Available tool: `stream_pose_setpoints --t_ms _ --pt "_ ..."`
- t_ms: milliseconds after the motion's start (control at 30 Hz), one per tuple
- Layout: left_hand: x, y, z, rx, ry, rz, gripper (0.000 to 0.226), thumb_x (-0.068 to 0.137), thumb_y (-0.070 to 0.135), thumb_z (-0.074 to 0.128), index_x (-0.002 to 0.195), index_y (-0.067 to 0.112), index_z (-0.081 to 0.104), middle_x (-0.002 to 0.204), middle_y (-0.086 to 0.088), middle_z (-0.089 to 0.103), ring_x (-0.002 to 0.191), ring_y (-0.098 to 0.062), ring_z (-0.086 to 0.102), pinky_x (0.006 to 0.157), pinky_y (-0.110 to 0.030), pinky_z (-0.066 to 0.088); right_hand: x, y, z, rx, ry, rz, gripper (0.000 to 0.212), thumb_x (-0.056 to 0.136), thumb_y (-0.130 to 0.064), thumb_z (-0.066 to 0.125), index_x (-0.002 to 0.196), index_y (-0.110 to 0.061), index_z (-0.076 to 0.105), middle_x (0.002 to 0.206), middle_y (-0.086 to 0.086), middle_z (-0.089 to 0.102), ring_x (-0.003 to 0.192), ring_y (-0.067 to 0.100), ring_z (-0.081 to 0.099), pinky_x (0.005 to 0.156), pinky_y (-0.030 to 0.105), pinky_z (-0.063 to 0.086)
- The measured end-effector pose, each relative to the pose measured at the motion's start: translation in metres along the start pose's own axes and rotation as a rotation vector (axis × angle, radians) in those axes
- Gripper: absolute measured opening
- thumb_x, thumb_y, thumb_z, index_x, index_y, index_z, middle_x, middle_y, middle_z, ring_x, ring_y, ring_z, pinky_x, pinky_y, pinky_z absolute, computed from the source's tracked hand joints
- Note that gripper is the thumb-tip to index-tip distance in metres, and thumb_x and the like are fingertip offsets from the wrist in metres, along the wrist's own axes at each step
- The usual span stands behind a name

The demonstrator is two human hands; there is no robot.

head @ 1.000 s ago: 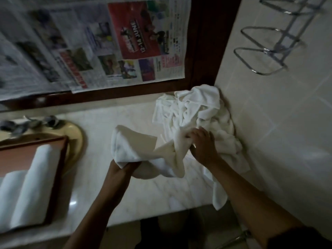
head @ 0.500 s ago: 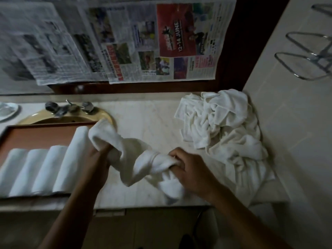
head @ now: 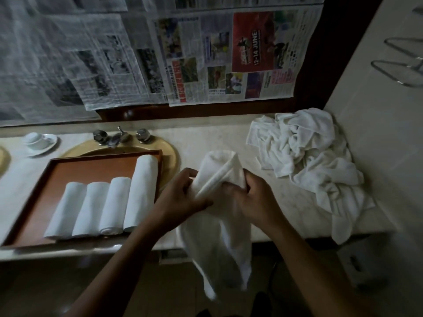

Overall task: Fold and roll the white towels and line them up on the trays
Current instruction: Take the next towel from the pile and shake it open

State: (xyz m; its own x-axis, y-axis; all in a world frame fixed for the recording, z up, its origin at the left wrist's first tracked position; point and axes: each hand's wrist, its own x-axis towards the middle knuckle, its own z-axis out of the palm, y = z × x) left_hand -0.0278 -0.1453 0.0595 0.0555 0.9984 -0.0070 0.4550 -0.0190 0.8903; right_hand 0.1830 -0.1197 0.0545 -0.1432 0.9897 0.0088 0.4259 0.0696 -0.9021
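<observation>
A white towel (head: 217,236) hangs from both my hands over the counter's front edge, its top bunched between them. My left hand (head: 180,197) grips its left side and my right hand (head: 254,200) grips its right side, the two hands close together. A brown wooden tray (head: 91,168) lies to the left over the basin, with several rolled white towels (head: 105,204) lined up side by side in it. A heap of loose white towels (head: 306,161) lies in the counter's right corner.
The marble counter (head: 206,138) carries a tap with two knobs (head: 121,136) behind the tray and a white cup on a saucer (head: 39,143) at far left. Newspaper sheets (head: 160,53) cover the mirror. A tiled wall with a metal rack (head: 402,65) closes the right side.
I pulled one towel out of the heap and carried it left. My hands came together at its top and its length now hangs below the counter edge. The view swung left, showing the tray.
</observation>
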Motion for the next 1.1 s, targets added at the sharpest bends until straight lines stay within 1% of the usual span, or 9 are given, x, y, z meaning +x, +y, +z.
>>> stream_pose_setpoints --t_ms 100,200,367,433,567,667,767,900,1100 --pt "-0.013 -0.004 -0.029 -0.168 -0.192 -0.218 0.069 0.070 0.058 0.086 0.128 0.036 0.057 0.117 0.000 0.071 0.102 -0.018 0.071 0.090 -0.047 0.061 -0.005 -0.008 -0.006 0.064 -0.047 -0.057 0.011 0.097 -0.032 0.065 0.098 -0.020 0.066 0.089 0.000 0.070 0.088 0.021 0.069 0.081 0.051 0.058" --pt "-0.019 -0.001 -0.043 -0.446 -0.381 -0.447 0.077 0.071 0.076 0.069 0.134 0.035 0.058 0.132 -0.004 0.067 0.115 -0.024 0.068 0.097 -0.045 0.055 -0.011 -0.020 -0.006 0.244 -0.200 -0.060 0.017 0.104 -0.020 0.055 0.112 -0.028 0.069 0.107 -0.004 0.074 0.105 0.015 0.069 0.094 0.037 0.057" --pt "-0.025 0.003 -0.028 -0.588 -0.412 -0.557 0.036 0.103 0.039 0.054 0.126 0.012 0.055 0.109 -0.002 0.071 0.094 -0.010 0.073 0.078 -0.025 0.057 -0.016 -0.033 0.001 0.593 -0.299 0.080 0.027 0.103 -0.018 0.049 0.114 -0.013 0.073 0.111 0.008 0.074 0.107 0.023 0.068 0.092 0.031 0.052" --pt "-0.025 0.001 -0.027 -0.610 -0.484 -0.556 0.054 0.093 0.040 0.070 0.133 0.006 0.056 0.118 -0.013 0.073 0.109 -0.025 0.072 0.098 -0.037 0.056 -0.014 -0.039 0.000 0.648 -0.306 0.094 0.050 0.091 -0.046 0.066 0.110 -0.001 0.071 0.103 0.019 0.067 0.099 0.033 0.063 0.090 0.039 0.048" --pt "-0.013 -0.006 -0.032 -0.572 -0.450 -0.354 0.065 0.084 0.039 0.077 0.140 0.014 0.058 0.135 -0.017 0.064 0.127 -0.044 0.057 0.114 -0.054 0.042 -0.016 -0.049 -0.003 0.301 -0.301 -0.010 0.045 0.075 -0.048 0.083 0.104 -0.015 0.074 0.097 0.010 0.074 0.092 0.024 0.072 0.086 0.042 0.057" --pt "-0.002 0.005 -0.033 -0.735 -0.239 -0.266 0.044 0.089 0.011 0.070 0.132 0.007 0.061 0.124 -0.017 0.071 0.113 -0.036 0.068 0.092 -0.040 0.059 -0.017 -0.047 0.000 -0.013 -0.155 -0.089 0.020 0.077 -0.028 0.080 0.089 -0.018 0.067 0.079 -0.001 0.068 0.074 0.017 0.066 0.070 0.041 0.057" --pt "0.009 0.013 -0.048 -0.808 -0.001 -0.092 0.029 0.074 -0.005 0.073 0.095 0.015 0.065 0.093 -0.010 0.071 0.086 -0.025 0.067 0.067 -0.029 0.057 -0.013 -0.037 -0.006 -0.189 0.057 -0.112 0.016 0.076 -0.016 0.069 0.079 -0.019 0.054 0.070 -0.002 0.059 0.062 0.013 0.056 0.059 0.032 0.048" --pt "0.009 0.018 -0.065 -0.714 0.043 0.064 0.033 0.082 -0.016 0.063 0.082 0.016 0.054 0.087 -0.005 0.062 0.078 -0.017 0.062 0.063 -0.024 0.052 -0.007 -0.014 -0.035 -0.379 0.240 -0.157 0.013 0.083 -0.008 0.068 0.081 -0.021 0.064 0.074 -0.010 0.065 0.069 0.003 0.059 0.059 0.011 0.041" --pt "0.003 0.003 -0.074 -0.670 0.107 0.071 0.014 0.079 0.001 0.070 0.079 0.015 0.070 0.085 -0.005 0.071 0.077 -0.014 0.066 0.066 -0.020 0.054 -0.005 0.004 -0.077 -0.557 0.309 -0.122 0.010 0.095 -0.012 0.061 0.095 -0.015 0.070 0.083 -0.003 0.068 0.078 0.013 0.057 0.064 0.024 0.035"
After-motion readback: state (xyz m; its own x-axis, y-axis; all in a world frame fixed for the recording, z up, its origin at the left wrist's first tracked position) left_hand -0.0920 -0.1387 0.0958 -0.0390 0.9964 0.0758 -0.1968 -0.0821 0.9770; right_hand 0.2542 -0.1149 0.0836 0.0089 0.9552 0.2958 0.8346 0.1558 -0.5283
